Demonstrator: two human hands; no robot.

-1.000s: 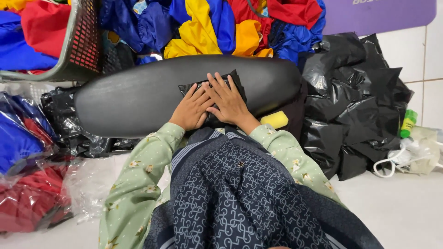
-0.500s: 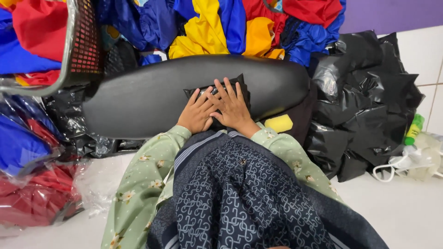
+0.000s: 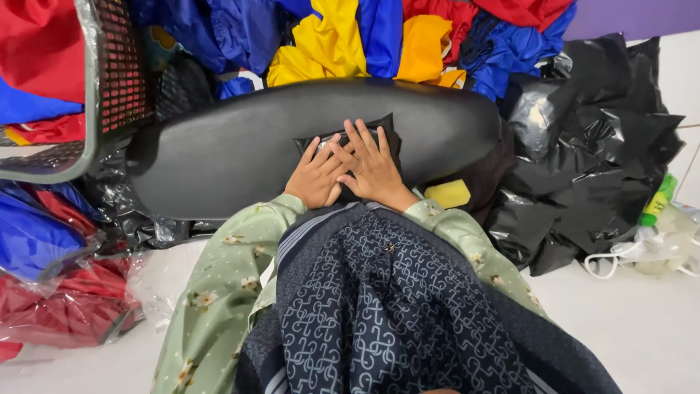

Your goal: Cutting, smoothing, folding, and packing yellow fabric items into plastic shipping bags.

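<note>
While both hands press down together, the left hand (image 3: 319, 175) and the right hand (image 3: 373, 164) lie flat on a small black packet (image 3: 384, 131), a folded piece in glossy black wrapping, roughly square, with its upper corners showing past the fingertips. The right hand overlaps the left at the thumb side. Neither hand closes a grip: the fingers are spread and extended, palms down on the packet, holding nothing between them. The packet rests at the near middle of a long, dark, smooth oval surface (image 3: 219, 153) that shows a dull sheen.

A yellow block (image 3: 447, 193) sits just beside the right wrist, at the surface's near edge. Behind the surface lies a heap of bright garments (image 3: 379, 44) in yellow, blue, orange and red. Crumpled black plastic bags (image 3: 590, 160) are piled to the right. A mesh basket (image 3: 109, 80) with a grey rim stands at the left, above clear-wrapped red and blue bundles (image 3: 58, 292) on the floor. A green bottle (image 3: 656, 201) stands at the far right.
</note>
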